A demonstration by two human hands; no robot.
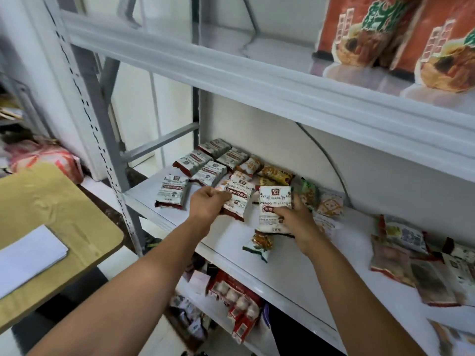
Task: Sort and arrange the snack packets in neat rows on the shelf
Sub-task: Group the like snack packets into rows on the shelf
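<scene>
Table: a yellow tabletop [51, 209] sits at 9 o'clock of the forearms, with a white sheet of paper [25, 255] on it.
Lower shelf: red packs [239, 299] lie at 6 o'clock, below the hands.
Shelf: the white middle shelf [282, 276] carries all the snack packets.
Loose packet: a green-and-orange packet [258, 244] lies alone near the front edge, at 7 o'clock of the right hand.
Left hand: the left hand [209, 201] has its fingers curled round the left side of a maroon-edged packet [239, 199].
Right hand: the right hand [295, 217] grips a white packet [272, 209] from its right side.
Labels: both held packets show a square maroon logo and a maroon band; the characters are too blurred to read.
Sorted rows: matching packets [209, 173] lie side by side at 11 o'clock of the left hand.
Mixed heap: orange and green packets [277, 173] crowd together at 12 to 2 o'clock behind the hands.
Right pile: more packets [411, 265] lie at 3 o'clock, well apart.
Upper shelf: orange noodle bags [372, 29] with large green characters stand at 1 o'clock.
</scene>
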